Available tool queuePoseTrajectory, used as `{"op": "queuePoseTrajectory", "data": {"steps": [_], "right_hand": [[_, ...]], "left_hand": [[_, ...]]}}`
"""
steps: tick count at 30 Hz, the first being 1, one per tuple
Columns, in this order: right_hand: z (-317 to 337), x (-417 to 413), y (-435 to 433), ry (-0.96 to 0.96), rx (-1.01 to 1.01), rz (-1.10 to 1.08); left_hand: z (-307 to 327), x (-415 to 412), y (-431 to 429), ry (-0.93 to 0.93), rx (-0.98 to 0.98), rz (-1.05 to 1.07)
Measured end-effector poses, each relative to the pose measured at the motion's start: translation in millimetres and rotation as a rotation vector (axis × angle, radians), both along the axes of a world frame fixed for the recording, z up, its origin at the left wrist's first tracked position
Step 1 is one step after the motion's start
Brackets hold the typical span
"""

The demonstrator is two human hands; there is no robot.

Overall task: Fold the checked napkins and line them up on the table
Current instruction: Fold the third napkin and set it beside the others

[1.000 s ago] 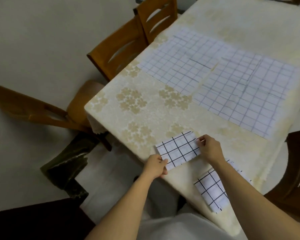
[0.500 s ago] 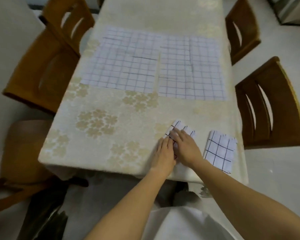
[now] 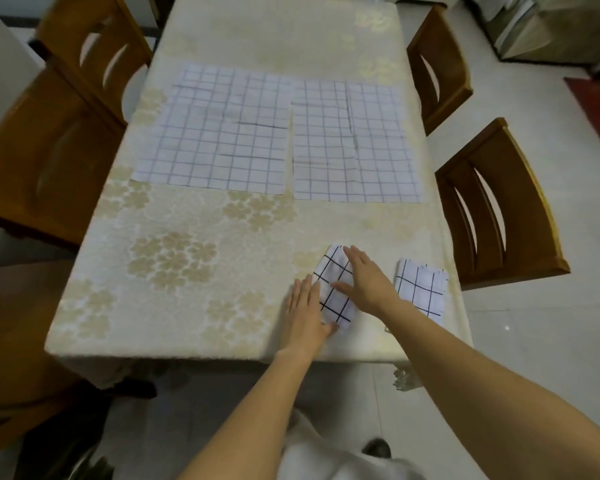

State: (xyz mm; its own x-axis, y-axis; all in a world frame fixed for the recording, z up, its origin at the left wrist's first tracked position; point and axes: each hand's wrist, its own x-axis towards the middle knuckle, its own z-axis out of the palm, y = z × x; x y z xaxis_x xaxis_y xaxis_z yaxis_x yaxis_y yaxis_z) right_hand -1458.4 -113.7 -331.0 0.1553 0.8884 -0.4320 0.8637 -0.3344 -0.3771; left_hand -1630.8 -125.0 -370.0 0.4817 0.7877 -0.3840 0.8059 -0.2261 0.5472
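Folded checked napkin [image 3: 336,296]: held by pinched ends a second ago; pressed flat on the tablecloth [image 3: 187,306] since. Mostly covered by both palms half a second ago; bared down the middle afterwards.

Left hand [image 3: 303,313]: opened from pinch to straight fingers; slid off to the napkin's left edge, thumb ending at the near corner.

Right hand [image 3: 364,282]: opened likewise; shifted toward the right side, fingers spread over the far corner.

Both hands: drawn apart from side by side.
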Motion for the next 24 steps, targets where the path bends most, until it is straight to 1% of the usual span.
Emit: {"op": "queuePoseTrajectory", "data": {"steps": [2, 4, 6, 9, 16, 18, 20, 22, 24], "right_hand": [[22, -3, -4, 0.047, 0.117, -0.019], [42, 1, -12, 0.031, 0.182, -0.017], [58, 15, -22, -0.021, 0.247, -0.048], [79, 48, -38, -0.058, 0.343, -0.116], [102, 155, -118, -0.046, 0.489, -0.170], [107, 193, -144, -0.055, 0.520, -0.188], [114, 233, -176, -0.036, 0.563, -0.200], [123, 274, -207, -0.038, 0.586, -0.217], [134, 312, -236, -0.061, 0.577, -0.239]], "left_hand": [[13, -9, -3, -0.090, 0.056, 0.123], [33, -16, -6, -0.161, 0.082, 0.185], [56, -12, -8, -0.208, 0.125, 0.174], [90, 13, -10, -0.216, 0.212, 0.133], [140, 91, -53, -0.228, 0.289, 0.161], [148, 124, -71, -0.197, 0.299, 0.117], [156, 168, -88, -0.173, 0.267, 0.049], [167, 217, -104, -0.185, 0.221, -0.004], [180, 262, -121, -0.213, 0.219, -0.034]]}}
